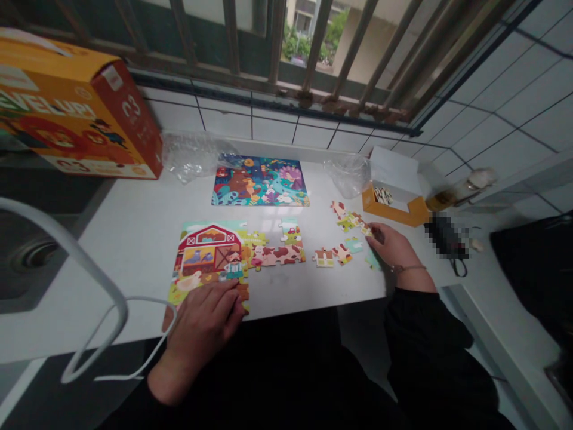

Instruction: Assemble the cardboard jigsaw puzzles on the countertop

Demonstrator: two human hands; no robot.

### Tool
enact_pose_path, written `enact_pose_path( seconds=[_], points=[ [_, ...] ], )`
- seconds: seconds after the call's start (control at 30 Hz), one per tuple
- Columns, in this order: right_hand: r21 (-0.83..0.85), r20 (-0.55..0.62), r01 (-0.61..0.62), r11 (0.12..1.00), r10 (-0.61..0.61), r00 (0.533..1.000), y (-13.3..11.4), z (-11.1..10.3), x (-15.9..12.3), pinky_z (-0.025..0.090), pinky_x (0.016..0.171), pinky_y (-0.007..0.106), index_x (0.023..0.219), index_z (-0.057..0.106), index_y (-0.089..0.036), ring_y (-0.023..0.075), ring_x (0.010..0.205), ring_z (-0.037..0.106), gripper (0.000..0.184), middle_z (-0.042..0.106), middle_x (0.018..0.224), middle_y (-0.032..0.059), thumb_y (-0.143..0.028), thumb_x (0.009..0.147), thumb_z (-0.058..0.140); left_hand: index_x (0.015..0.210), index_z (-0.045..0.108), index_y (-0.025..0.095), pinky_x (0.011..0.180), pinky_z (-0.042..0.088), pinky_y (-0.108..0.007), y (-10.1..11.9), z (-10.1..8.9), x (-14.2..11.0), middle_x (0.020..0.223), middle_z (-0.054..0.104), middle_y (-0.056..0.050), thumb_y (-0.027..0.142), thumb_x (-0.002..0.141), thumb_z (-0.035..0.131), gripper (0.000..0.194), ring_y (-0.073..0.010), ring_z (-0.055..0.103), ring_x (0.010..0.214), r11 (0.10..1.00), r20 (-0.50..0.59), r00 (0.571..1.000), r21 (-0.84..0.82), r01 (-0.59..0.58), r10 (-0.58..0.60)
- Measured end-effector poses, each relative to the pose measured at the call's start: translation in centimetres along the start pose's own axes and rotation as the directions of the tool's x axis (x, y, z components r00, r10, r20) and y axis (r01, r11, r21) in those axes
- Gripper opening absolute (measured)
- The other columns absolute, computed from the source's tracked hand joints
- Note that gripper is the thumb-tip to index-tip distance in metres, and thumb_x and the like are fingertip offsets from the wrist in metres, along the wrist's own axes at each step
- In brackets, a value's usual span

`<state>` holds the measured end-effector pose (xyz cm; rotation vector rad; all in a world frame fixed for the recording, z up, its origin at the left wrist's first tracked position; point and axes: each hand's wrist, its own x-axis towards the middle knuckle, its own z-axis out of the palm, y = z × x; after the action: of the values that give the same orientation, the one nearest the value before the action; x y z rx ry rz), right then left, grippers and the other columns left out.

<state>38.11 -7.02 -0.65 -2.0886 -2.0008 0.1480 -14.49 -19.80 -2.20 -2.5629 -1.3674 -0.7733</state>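
Looking down from far away through the head camera, I see my left hand [201,325] lying flat on the near edge of a farm jigsaw puzzle [210,263]. Its fingers are close together and rest on the pieces, but they do not seem to grip any. My right hand [387,248] is half closed near the right side of the table [134,263]. Its fingertips [372,230] touch a small puzzle piece [366,230], but I cannot tell if they really hold it.

The farm jigsaw puzzle lies near me on the left, and its right side has gaps. Loose puzzle pieces [342,254] lie between it and my right hand.

To do this well, I would keep my left hand flat so the joined pieces do not slide. I would match the colors, line up each knob with its hole, and press straight down.

A finished animal puzzle [259,182] lies farther away. A big orange puzzle box [76,107] sits far left, and a small orange box [394,203] sits far right.
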Motion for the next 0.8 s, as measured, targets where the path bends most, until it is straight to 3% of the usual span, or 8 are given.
enact_pose_path(
  seconds=[0.17, 0.27, 0.5, 0.67, 0.8],
  points=[
    [-0.016, 0.075, 0.012, 1.000, -0.011, 0.997, -0.1, -1.2, 1.5, 0.058, 0.090, 0.040, 0.121, 0.078, -0.020, 0.0270, 0.098, 0.075, 0.035, 0.082, 0.113, 0.0110, -0.028, 0.087, 0.076, 0.110, 0.066, 0.021, 0.092, 0.056, -0.048, 0.1, 0.0, -0.2, 0.120, 0.081, -0.009, 0.025, 0.105, 0.065, 0.006, -0.0301, 0.074, 0.103, 1.000, 0.006, 1.000, -0.011, 0.021, -0.021],
    [-0.002, 0.085, -0.008, 1.000, 0.008, 0.996, -0.5, -1.8, 1.2, 0.058, 0.084, 0.037, 0.124, 0.077, -0.020, 0.0248, 0.091, 0.075, 0.041, 0.083, 0.106, 0.0089, -0.031, 0.085, 0.080, 0.110, 0.067, 0.022, 0.094, 0.056, -0.048, 0.1, 0.1, -0.3, 0.121, 0.080, -0.009, 0.024, 0.104, 0.066, 0.006, -0.0298, 0.075, 0.105, 0.999, 0.005, 0.999, -0.012, 0.035, -0.035],
    [0.048, -0.012, -0.068, 0.997, 0.068, 0.998, -1.9, -2.5, -1.5, 0.060, 0.085, 0.041, 0.130, 0.072, -0.018, 0.0292, 0.097, 0.078, 0.050, 0.083, 0.111, 0.0128, -0.038, 0.085, 0.077, 0.110, 0.070, 0.023, 0.094, 0.056, -0.048, 0.1, 0.3, -0.4, 0.122, 0.081, -0.008, 0.023, 0.101, 0.069, 0.009, -0.0301, 0.075, 0.105, 0.998, 0.009, 0.999, -0.036, 0.048, -0.048],
    [0.150, -0.068, 0.153, 0.977, -0.144, 0.987, -6.3, -2.3, -4.1, 0.060, 0.100, 0.047, 0.129, 0.071, -0.019, 0.0305, 0.110, 0.076, 0.042, 0.079, 0.123, 0.0139, -0.040, 0.093, 0.074, 0.109, 0.070, 0.023, 0.092, 0.055, -0.047, 0.2, 0.2, -0.4, 0.120, 0.082, -0.008, 0.024, 0.103, 0.068, 0.007, -0.0302, 0.075, 0.104, 0.998, 0.018, 0.998, -0.019, 0.054, -0.054],
    [0.285, -0.038, 0.398, 0.872, -0.404, 0.914, -12.7, -0.5, -7.0, 0.060, 0.105, 0.050, 0.133, 0.068, -0.023, 0.0300, 0.118, 0.073, 0.035, 0.077, 0.127, 0.0122, -0.031, 0.099, 0.072, 0.109, 0.069, 0.022, 0.092, 0.056, -0.047, 0.3, 0.1, -0.3, 0.122, 0.081, -0.009, 0.023, 0.103, 0.068, 0.007, -0.0305, 0.075, 0.105, 0.999, 0.026, 0.999, -0.021, 0.042, -0.041]
  ],
)
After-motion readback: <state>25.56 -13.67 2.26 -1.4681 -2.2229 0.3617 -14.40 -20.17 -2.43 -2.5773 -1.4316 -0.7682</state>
